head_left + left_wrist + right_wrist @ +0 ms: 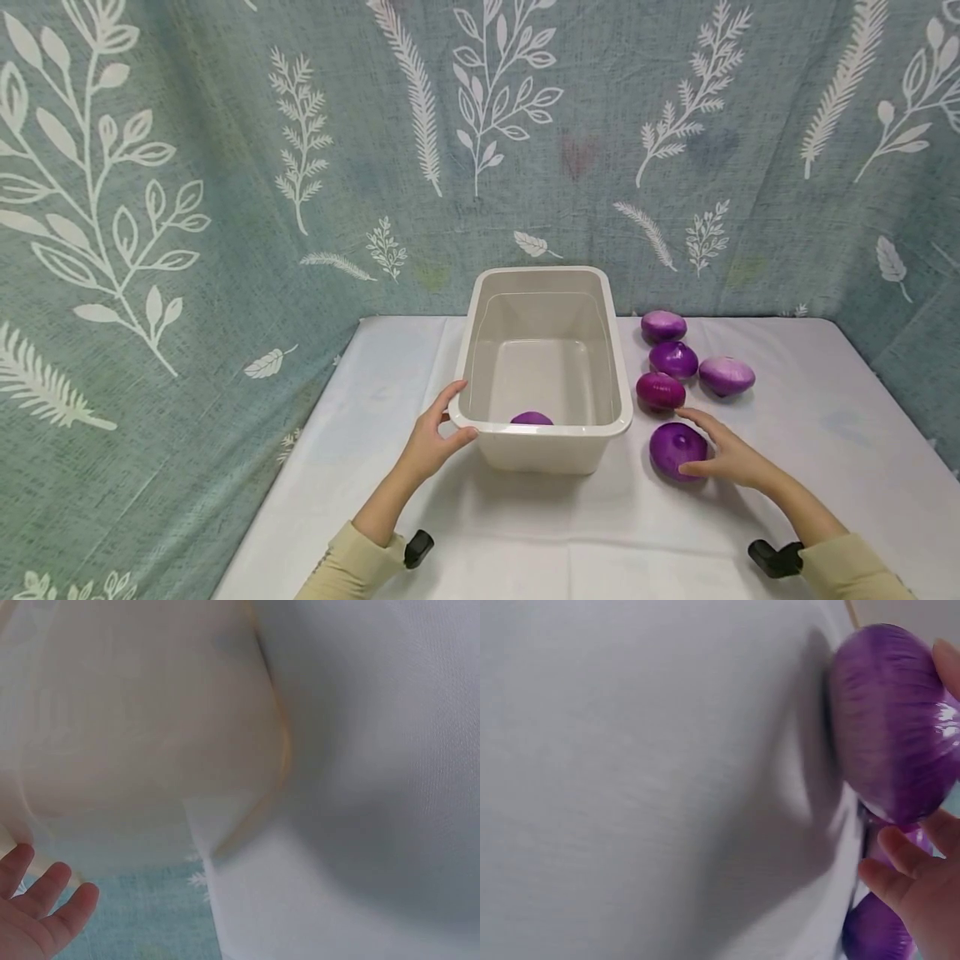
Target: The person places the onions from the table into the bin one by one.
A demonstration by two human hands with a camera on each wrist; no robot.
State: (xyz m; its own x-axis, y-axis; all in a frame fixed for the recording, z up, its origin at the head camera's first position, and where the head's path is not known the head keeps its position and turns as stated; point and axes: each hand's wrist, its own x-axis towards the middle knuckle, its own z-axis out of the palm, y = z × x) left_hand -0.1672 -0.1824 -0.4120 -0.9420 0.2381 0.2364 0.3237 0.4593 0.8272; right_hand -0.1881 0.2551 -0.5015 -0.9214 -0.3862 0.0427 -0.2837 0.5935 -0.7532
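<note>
A cream plastic basin (555, 452) stands on the table, with part of a purple onion (532, 418) showing inside behind its front wall. My left hand (435, 437) holds the basin's near left corner, thumb at the front rim and fingers along the left side. In the left wrist view, its fingers (75, 907) are at the basin's wall. To the basin's right, a large purple onion (671, 450) lies nearest me. My right hand (731, 450) spreads around it, thumb over its near side and fingers at its far side. The right wrist view shows this onion (889, 724) between thumb and fingers.
Beyond my right hand lie a reddish onion (660, 391), a dark purple onion (673, 360), a pale purple onion (727, 376) and another purple onion (663, 326) near the back edge. A leaf-patterned cloth (585, 167) hangs behind the white-covered table (540, 533).
</note>
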